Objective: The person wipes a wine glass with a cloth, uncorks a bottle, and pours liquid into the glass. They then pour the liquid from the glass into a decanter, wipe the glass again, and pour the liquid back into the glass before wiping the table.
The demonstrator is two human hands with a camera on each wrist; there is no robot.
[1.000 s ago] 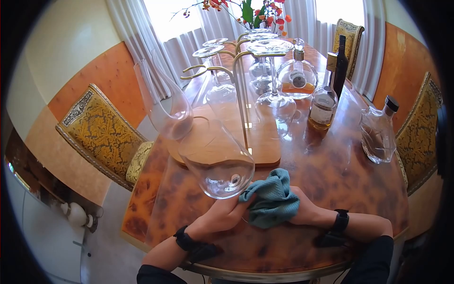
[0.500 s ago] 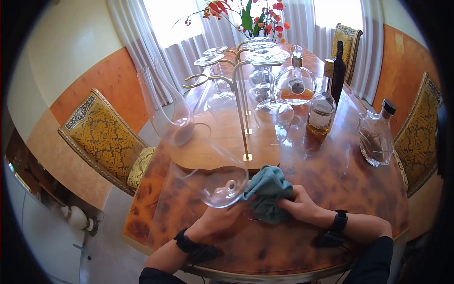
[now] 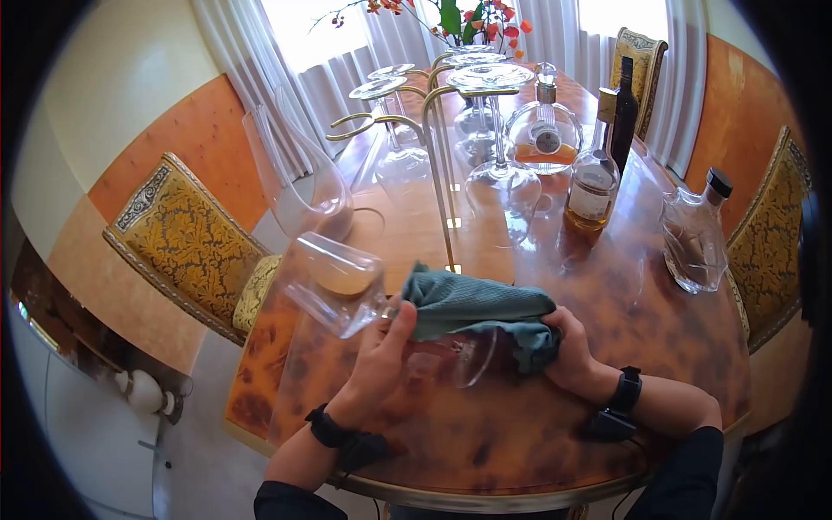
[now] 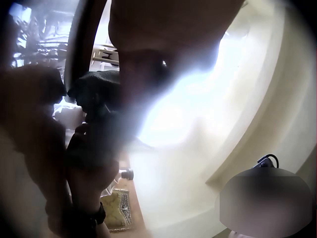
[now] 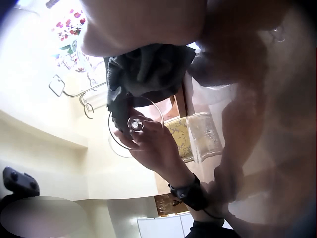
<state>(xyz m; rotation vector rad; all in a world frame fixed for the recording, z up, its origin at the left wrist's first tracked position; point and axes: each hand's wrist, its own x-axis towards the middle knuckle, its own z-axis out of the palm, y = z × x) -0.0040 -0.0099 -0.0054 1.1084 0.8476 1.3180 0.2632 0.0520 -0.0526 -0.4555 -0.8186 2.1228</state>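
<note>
A clear wine glass (image 3: 336,284) lies tilted over the near part of the table, its bowl to the left and its round foot (image 3: 485,362) toward the right. My left hand (image 3: 377,357) holds it near the base of the bowl, thumb up. My right hand (image 3: 574,351) grips one end of a teal cloth (image 3: 477,303), which stretches across to my left thumb, above the foot. In the right wrist view the foot's ring overlaps my left hand (image 5: 156,144), with the dark cloth (image 5: 148,74) above it. The left wrist view is dark and blurred around the cloth (image 4: 96,91).
Beyond my hands, a brass rack (image 3: 444,173) on a wooden base (image 3: 407,234) carries several upside-down glasses. A tall glass decanter (image 3: 303,195) stands left. Rightward are a round decanter (image 3: 543,143), an amber bottle (image 3: 593,191), a dark bottle (image 3: 624,121) and an angular decanter (image 3: 696,238).
The glass has swung more sideways, its bowl moving left and its foot coming into sight. The bunched cloth is now spread lengthwise between my hands, and my right hand has moved slightly right and up.
</note>
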